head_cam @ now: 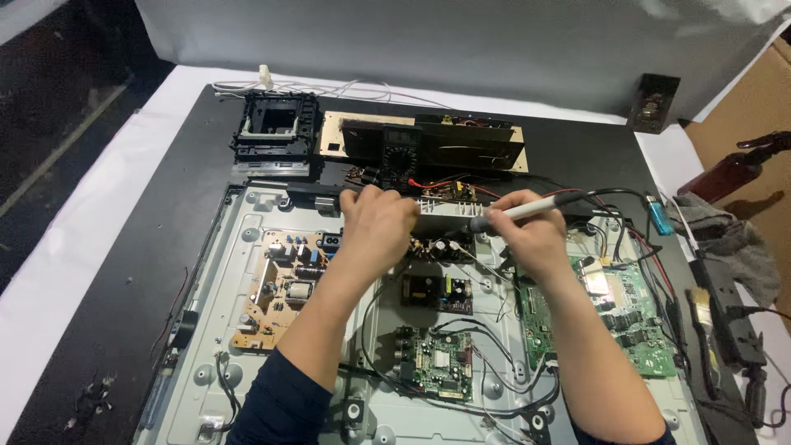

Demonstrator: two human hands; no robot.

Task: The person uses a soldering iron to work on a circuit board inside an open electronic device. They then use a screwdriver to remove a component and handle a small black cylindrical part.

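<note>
My left hand rests fisted on the upper middle of an opened flat screen's metal back panel, touching a small circuit board near the top; what it grips is hidden. My right hand holds a grey pen-shaped probe with a cable, its dark tip pointing left toward that same board. A black multimeter lies just beyond my hands. Both forearms, in dark blue sleeves, cross the panel.
On the panel sit a tan power board at left, two small boards in the middle and a green main board at right. A black frame, brush, blue lighter, grey cloth and brown bottle lie around.
</note>
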